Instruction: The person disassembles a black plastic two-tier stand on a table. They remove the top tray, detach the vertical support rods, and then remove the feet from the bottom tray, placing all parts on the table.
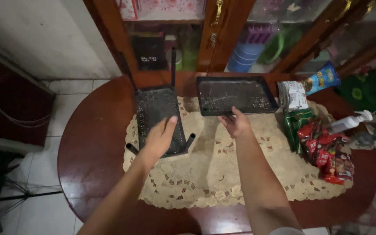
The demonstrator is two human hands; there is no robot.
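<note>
My left hand is flat on the black perforated metal rack, fingers together, palm pressing its mesh, nothing gripped. The rack lies legs-up on the cream lace doily, left of centre on the round dark-red wooden table. My right hand pinches the near edge of the black rectangular baking tray, fingers clamped on its rim. The tray sits just beyond, beside the rack. Red snack sachets are heaped far right.
</note>
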